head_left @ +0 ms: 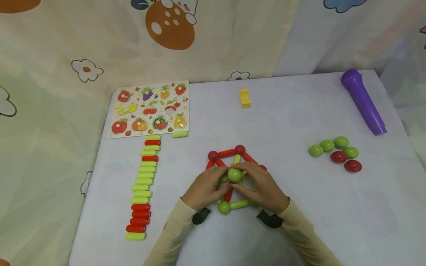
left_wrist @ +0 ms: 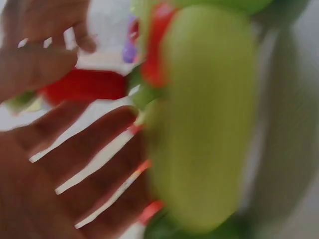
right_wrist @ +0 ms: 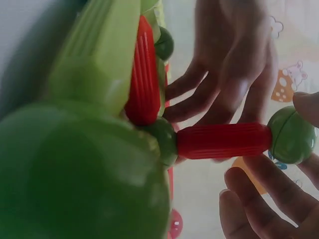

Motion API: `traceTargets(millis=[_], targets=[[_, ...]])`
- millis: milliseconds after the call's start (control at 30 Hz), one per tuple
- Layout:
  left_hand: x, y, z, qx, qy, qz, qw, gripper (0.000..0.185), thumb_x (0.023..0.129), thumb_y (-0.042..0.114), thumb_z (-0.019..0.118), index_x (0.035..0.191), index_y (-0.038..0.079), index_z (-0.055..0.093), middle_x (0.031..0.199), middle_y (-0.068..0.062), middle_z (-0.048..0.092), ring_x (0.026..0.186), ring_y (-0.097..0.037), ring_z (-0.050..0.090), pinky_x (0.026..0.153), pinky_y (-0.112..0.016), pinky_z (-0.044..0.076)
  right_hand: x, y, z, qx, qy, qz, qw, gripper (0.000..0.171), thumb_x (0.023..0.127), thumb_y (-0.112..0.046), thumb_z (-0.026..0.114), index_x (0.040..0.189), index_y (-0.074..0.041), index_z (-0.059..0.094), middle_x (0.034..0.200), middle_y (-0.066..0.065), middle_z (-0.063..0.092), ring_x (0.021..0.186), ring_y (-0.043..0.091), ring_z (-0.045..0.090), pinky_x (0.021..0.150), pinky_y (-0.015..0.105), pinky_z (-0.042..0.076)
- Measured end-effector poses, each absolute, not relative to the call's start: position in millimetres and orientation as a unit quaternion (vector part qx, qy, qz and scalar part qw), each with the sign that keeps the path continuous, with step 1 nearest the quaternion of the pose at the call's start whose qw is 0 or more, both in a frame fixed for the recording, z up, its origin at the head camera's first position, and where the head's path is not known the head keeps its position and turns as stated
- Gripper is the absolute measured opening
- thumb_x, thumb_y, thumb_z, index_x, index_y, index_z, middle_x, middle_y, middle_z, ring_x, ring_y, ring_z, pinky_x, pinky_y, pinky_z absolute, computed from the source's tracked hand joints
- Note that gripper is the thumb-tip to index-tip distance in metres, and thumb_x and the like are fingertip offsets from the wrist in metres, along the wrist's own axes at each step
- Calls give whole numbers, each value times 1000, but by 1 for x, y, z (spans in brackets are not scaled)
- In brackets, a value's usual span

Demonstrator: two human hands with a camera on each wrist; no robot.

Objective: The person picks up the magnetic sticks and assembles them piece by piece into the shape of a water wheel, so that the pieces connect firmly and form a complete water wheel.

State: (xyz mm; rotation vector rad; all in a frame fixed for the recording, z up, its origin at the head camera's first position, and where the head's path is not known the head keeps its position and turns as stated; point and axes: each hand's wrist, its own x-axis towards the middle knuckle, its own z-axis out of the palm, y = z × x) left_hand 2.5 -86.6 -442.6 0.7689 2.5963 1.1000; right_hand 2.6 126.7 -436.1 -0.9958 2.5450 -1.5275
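Note:
In the middle of the table is a frame of red and light-green magnetic rods joined by balls. From it a red rod rises to a green ball at the top. My right hand holds this ball, its thumb against it and fingers curled around the side. My left hand is opposite, fingers long and spaced beside the rod, thumb overlapping the rod's upper end in the left wrist view. Lower green balls and red balls show at the frame's corners; the hands hide part of it.
A column of green and red rods lies at left, below a fruit puzzle board. Loose green balls and red balls sit at right. Farther back are a yellow block and a purple microphone-shaped toy.

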Motion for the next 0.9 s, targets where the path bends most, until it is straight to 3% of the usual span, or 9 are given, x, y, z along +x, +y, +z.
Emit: traceTargets(millis=[133,233,333,467,633,800,900], targets=[[-4,-108,-426,229,882,394,120,37,93,17,59,130,14,54,120,0,61,105,-14,55,92,-35,48,4,134,-438,-309,822,-478,3,65,75,-8,81,132,-4,51,122,6,59,108,18,57,91,37,49],[-21,-132,-417,171,911,371,64,35,96,15,54,131,11,55,126,-6,59,110,-22,55,94,-41,48,5,142,-439,-295,827,-479,2,68,73,-4,81,133,-5,49,118,9,60,103,21,59,86,38,51],[-44,-156,-418,106,946,305,14,36,96,15,56,132,9,54,131,-11,56,115,-29,52,94,-47,47,7,150,-440,-285,828,-483,3,67,74,-2,79,134,-6,50,116,10,61,99,22,59,82,35,52],[-69,-176,-433,57,973,223,26,44,94,14,61,135,5,50,136,-17,50,121,-37,47,97,-52,44,8,158,-443,-277,827,-489,-5,65,75,3,77,133,-8,51,114,10,62,96,21,59,82,30,50],[-83,-184,-451,51,983,165,59,43,90,11,66,131,3,54,126,-21,53,109,-38,52,91,-48,47,10,162,-445,-270,831,-487,-12,62,75,5,76,131,-5,52,112,10,63,93,21,58,78,29,51],[-84,-180,-459,60,986,152,34,35,87,9,69,120,2,61,108,-18,57,94,-34,52,82,-44,48,10,163,-445,-258,834,-488,-15,57,77,5,75,129,-3,54,110,10,64,91,21,59,76,30,52],[-85,-178,-461,59,986,155,23,32,87,10,70,117,2,62,107,-17,57,93,-33,51,81,-43,47,9,164,-445,-256,835,-486,-17,56,77,5,74,129,-3,54,110,10,64,91,21,59,76,30,52]])
